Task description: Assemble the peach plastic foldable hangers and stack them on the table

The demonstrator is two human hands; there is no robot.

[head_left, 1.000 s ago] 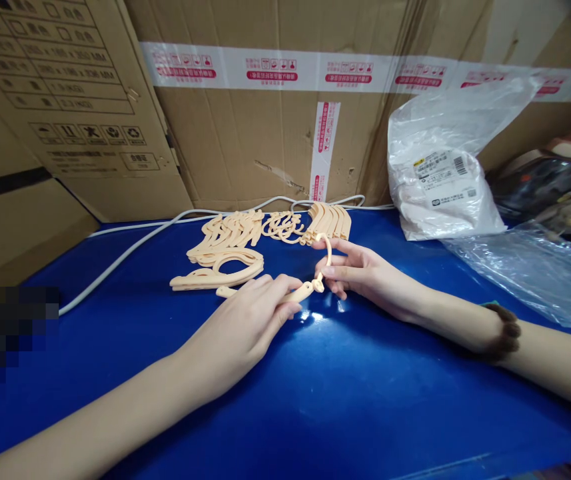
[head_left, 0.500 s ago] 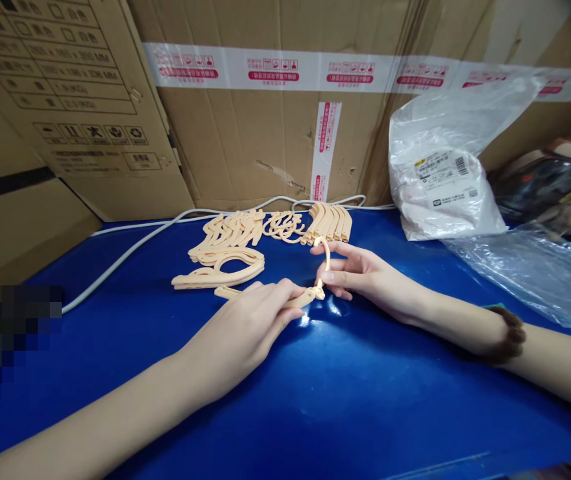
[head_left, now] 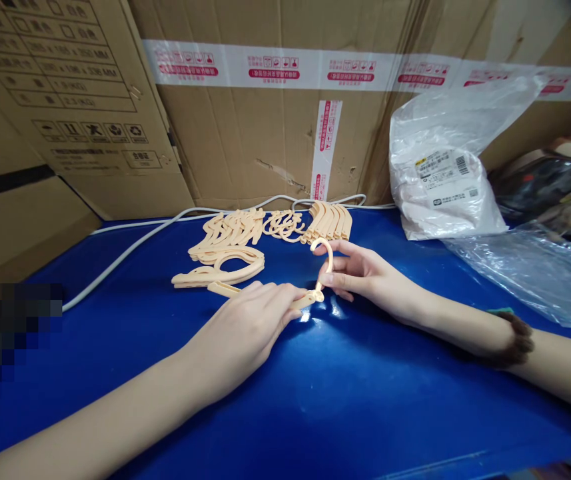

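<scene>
My left hand (head_left: pixel 260 317) is closed around a cream plastic hanger arm (head_left: pixel 222 289), whose far left end sticks out past the knuckles. A cream hanger hook (head_left: pixel 328 257) stands upright at the arm's right end, its curve opening to the left. My right hand (head_left: pixel 360 270) pinches the hook's stem between thumb and fingers. Hook and arm meet at a small knob just below my right fingertips. Behind my left hand lie folded hangers (head_left: pixel 215 277). Farther back are a pile of curved hanger arms (head_left: pixel 232 229), loose hooks (head_left: pixel 284 227) and a row of more arms (head_left: pixel 329 221).
Cardboard boxes (head_left: pixel 245 133) stand along the back of the blue table (head_left: pixel 365 400). A white cable (head_left: pixel 130 270) runs behind the hanger parts. At the right are a labelled white plastic bag (head_left: pixel 445 193) and a clear plastic sheet (head_left: pixel 530 273).
The hook has turned in my right fingers, so its curve now shows wider and points left. My left hand and the hanger arm have shifted slightly left.
</scene>
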